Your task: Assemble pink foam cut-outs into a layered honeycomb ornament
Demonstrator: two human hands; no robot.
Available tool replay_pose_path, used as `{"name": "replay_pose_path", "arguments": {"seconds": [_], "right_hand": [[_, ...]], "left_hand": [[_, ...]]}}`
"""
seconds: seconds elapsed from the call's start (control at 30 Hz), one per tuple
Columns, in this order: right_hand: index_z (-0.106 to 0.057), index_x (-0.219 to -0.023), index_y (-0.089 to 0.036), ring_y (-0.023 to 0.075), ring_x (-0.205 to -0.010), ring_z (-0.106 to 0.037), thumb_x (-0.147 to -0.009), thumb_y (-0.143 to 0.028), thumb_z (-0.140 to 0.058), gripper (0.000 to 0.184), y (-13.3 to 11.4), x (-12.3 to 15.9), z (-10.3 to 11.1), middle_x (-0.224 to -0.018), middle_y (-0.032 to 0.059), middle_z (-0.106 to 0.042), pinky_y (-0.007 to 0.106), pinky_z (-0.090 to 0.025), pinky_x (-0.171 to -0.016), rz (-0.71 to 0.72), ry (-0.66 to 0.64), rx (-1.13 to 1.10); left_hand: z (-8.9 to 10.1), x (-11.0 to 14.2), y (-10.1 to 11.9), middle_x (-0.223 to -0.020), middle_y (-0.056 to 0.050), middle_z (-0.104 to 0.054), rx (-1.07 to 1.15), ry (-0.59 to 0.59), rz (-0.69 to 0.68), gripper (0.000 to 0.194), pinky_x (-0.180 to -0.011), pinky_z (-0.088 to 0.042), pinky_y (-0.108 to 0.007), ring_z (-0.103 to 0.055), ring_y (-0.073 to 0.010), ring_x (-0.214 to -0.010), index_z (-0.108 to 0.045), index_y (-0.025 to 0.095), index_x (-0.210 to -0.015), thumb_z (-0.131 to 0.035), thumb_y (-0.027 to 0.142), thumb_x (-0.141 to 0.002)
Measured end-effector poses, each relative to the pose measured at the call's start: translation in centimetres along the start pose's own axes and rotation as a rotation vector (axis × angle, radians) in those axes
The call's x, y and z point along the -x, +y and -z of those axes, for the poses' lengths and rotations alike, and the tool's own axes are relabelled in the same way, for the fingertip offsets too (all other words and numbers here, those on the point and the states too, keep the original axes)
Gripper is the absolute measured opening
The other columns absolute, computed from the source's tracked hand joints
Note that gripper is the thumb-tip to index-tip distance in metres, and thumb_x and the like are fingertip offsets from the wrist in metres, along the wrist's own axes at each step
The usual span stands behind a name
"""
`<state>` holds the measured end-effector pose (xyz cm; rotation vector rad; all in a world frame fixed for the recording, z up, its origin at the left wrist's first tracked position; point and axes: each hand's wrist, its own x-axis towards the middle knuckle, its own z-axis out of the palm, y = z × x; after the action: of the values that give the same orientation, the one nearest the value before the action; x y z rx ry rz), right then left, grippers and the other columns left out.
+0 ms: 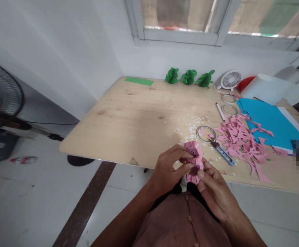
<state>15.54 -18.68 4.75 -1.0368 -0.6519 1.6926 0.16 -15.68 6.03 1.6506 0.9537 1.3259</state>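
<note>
Between both hands, at the table's front edge, is a pink folded paper piece [197,158] made of many thin stacked layers with a scalloped edge. My left hand [173,166] pinches it from the left, thumb and fingers closed on the layers. From the lower right my right hand [212,181] grips its lower part, the thumb pressed on the paper. Just beyond lie blue-handled thread snips [223,152] and a roll of tape [206,133], with small white paper bits [192,126] scattered around them.
Pink paper scraps [238,135] heap up at the right, partly over blue sheets [270,120]. A white marker [220,112] and two tape rolls [229,109] lie behind. Green paper shapes [188,77], a green strip [139,81] and a small fan [231,80] line the back.
</note>
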Motion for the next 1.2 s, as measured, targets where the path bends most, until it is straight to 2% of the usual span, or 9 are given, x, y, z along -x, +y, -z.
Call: {"name": "replay_pose_path", "arguments": {"seconds": [0.13, 0.4, 0.5, 0.6, 0.73, 0.93, 1.2], "right_hand": [[-0.067, -0.099, -0.028, 0.0167, -0.082, -0.066, -0.071, -0.023, -0.077, 0.031, 0.2, 0.0, 0.2, -0.089, -0.0004, -0.072, 0.026, -0.051, -0.075, -0.008, 0.004, -0.039], [-0.066, -0.103, -0.029, 0.0162, -0.093, -0.064, -0.072, -0.026, -0.076, 0.032, 0.1, 0.0, -0.4, -0.105, 0.0009, -0.07, 0.027, -0.049, -0.086, 0.027, -0.028, 0.053], [-0.063, -0.111, -0.028, 0.0172, -0.097, -0.063, -0.076, -0.029, -0.073, 0.036, 0.0, 0.0, -0.5, -0.107, 0.0027, -0.068, 0.027, -0.048, -0.086, 0.045, -0.065, 0.113], [-0.061, -0.112, -0.028, 0.0179, -0.097, -0.062, -0.079, -0.03, -0.07, 0.034, 0.3, -0.1, -0.1, -0.099, 0.0021, -0.068, 0.028, -0.048, -0.085, 0.098, -0.074, 0.209], [-0.058, -0.115, -0.028, 0.0204, -0.102, -0.059, -0.08, -0.03, -0.067, 0.036, 1.0, -0.1, 0.6, -0.089, 0.0015, -0.065, 0.031, -0.047, -0.087, 0.209, -0.049, 0.414], [-0.053, -0.12, -0.025, 0.019, -0.09, -0.059, -0.08, -0.03, -0.065, 0.042, 1.8, 0.0, 0.8, -0.09, 0.0016, -0.062, 0.034, -0.045, -0.086, 0.314, 0.028, 0.65], [-0.054, -0.117, -0.025, 0.0186, -0.083, -0.059, -0.08, -0.026, -0.062, 0.038, 1.5, 0.3, 0.3, -0.083, 0.0, -0.062, 0.033, -0.047, -0.081, 0.353, 0.053, 0.753]], "left_hand": [[0.0, 0.0, 0.1, -0.092, -0.008, -0.068, 0.0, 0.016, 0.006, 0.014, -0.075, -0.052, -0.029, -0.064, -0.0178, -0.086, -0.069, 0.018, -0.086, -0.063, 0.01, -0.077], [0.0, 0.7, 0.3, -0.096, -0.006, -0.066, 0.03, 0.007, 0.071, 0.028, -0.073, -0.051, -0.027, -0.061, -0.015, -0.081, -0.065, 0.018, -0.099, -0.06, 0.005, -0.074], [0.1, 1.1, 0.5, -0.097, -0.007, -0.065, 0.128, 0.007, 0.146, 0.021, -0.075, -0.05, -0.029, -0.061, -0.0166, -0.086, -0.064, 0.017, -0.098, -0.059, 0.012, -0.078], [0.2, 1.4, 0.3, -0.093, -0.007, -0.064, 0.258, 0.05, 0.266, 0.014, -0.077, -0.05, -0.03, -0.061, -0.0173, -0.086, -0.063, 0.017, -0.094, -0.061, 0.019, -0.08], [0.2, 1.4, -0.5, -0.089, -0.005, -0.066, 0.44, 0.13, 0.431, 0.015, -0.079, -0.049, -0.03, -0.062, -0.017, -0.084, -0.062, 0.017, -0.089, -0.068, 0.024, -0.077], [0.2, 1.4, -1.2, -0.102, -0.006, -0.067, 0.744, 0.108, 0.511, 0.029, -0.083, -0.048, -0.029, -0.062, -0.0185, -0.095, -0.061, 0.018, -0.092, -0.076, 0.024, -0.069], [0.0, 1.0, -0.8, -0.094, -0.007, -0.068, 0.776, 0.113, 0.59, 0.035, -0.081, -0.046, -0.032, -0.063, -0.0198, -0.089, -0.058, 0.018, -0.09, -0.08, 0.026, -0.064]]}}
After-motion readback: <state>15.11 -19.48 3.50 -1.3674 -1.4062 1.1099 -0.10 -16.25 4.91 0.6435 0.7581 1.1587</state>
